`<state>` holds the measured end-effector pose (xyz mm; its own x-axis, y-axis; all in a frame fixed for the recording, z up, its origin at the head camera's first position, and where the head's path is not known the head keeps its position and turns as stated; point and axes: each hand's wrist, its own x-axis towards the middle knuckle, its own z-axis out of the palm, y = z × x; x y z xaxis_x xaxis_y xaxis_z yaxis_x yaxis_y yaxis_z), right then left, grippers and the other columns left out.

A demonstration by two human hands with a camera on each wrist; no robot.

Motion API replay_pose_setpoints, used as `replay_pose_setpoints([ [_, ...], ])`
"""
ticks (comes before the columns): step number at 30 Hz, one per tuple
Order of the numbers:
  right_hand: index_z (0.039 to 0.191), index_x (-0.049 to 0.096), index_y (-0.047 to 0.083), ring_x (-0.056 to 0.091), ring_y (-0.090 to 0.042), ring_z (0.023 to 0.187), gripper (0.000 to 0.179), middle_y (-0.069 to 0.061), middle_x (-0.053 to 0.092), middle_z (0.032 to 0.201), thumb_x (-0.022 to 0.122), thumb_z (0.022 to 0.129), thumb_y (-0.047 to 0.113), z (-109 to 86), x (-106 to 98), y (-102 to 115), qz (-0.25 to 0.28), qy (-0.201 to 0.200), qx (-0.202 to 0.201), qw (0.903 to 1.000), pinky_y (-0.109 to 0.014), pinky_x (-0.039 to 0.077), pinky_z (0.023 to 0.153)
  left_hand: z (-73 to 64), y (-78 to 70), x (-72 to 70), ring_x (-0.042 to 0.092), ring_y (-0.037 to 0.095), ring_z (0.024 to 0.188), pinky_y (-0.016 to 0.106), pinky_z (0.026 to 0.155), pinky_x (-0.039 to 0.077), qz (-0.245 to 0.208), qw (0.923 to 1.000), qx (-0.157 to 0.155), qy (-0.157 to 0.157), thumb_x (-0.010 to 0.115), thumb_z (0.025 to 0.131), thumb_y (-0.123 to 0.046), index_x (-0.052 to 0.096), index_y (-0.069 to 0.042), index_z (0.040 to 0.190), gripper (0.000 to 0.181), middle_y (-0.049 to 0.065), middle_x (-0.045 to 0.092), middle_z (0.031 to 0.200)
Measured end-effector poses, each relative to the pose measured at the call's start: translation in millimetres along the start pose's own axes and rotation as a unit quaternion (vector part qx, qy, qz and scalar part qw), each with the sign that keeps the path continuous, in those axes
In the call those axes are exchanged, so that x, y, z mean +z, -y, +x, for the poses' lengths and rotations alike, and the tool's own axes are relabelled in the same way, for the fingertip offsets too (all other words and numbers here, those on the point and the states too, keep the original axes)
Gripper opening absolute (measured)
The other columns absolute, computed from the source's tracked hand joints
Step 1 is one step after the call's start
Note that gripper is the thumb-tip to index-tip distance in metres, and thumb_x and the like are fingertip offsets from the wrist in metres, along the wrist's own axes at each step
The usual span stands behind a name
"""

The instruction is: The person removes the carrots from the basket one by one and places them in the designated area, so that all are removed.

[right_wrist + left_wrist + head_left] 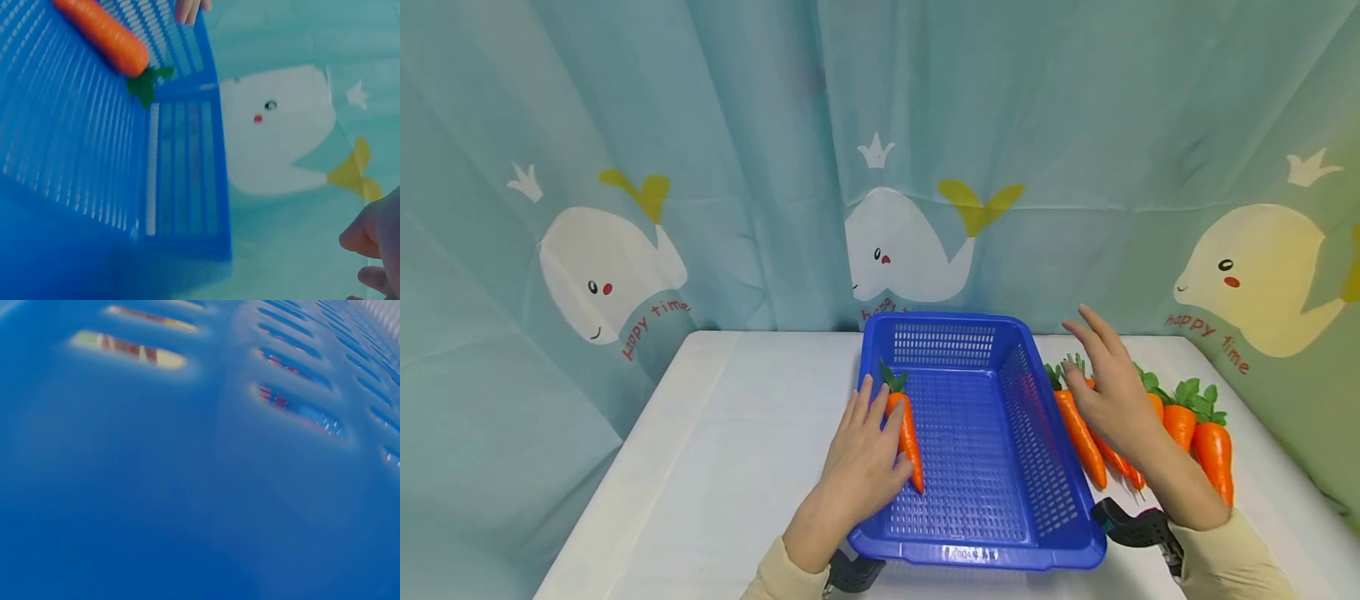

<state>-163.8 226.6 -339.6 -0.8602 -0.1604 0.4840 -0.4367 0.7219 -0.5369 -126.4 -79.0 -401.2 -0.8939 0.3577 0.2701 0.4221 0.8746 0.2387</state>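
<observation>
A blue plastic basket [977,553] with slotted walls stands before me. One orange carrot [911,437] with green leaves lies inside along its left wall; the right wrist view shows this carrot [112,39] whole. My left hand [863,458] reaches over the left rim with spread fingers, overlapping the carrot in the head view. Its fingertips [187,9] appear right at the rim in the right wrist view. My right hand [1112,400], fingers extended and holding nothing, hovers over several carrots [1080,437] right of the basket, partly hiding them. Blue basket wall [156,487] fills the left wrist view.
The white table [730,467] extends left of the basket. A teal curtain [760,167] with whale prints hangs close behind the table and at its sides. More leafy carrots [1214,458] lie near the right table edge, beyond my right forearm.
</observation>
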Motion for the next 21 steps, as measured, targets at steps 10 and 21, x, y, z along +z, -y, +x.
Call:
replay_pose_setpoints([
  [10, 0.143, 0.047, 0.001, 0.031, -0.047, 0.143, 0.051, -0.019, 0.030, 0.159, 0.056, 0.093, 0.000, 10.3, 30, 29, 0.000, 0.028, -0.042, 0.9987, -0.071, 0.031, 0.107, 0.5, 0.4, 1.1, 0.022, 0.043, 0.150, 0.053, 0.123, 0.021, 0.006, 0.9999, -0.006, 0.007, 0.066, 0.085, -0.026, 0.058, -0.003, 0.136, 0.057, 0.023, 0.043, 0.152],
  [21, 0.144, 0.046, 0.004, 0.029, -0.038, 0.147, 0.051, -0.014, 0.028, 0.161, 0.055, 0.094, 0.001, 16.6, 63, 55, 0.012, 0.079, -0.053, 0.9954, -0.063, 0.031, 0.114, 0.5, 1.1, 0.0, 0.023, 0.044, 0.150, 0.055, 0.122, 0.023, 0.009, 1.0000, 0.004, -0.002, 0.066, 0.084, -0.026, 0.059, -0.003, 0.136, 0.058, 0.023, 0.044, 0.151],
])
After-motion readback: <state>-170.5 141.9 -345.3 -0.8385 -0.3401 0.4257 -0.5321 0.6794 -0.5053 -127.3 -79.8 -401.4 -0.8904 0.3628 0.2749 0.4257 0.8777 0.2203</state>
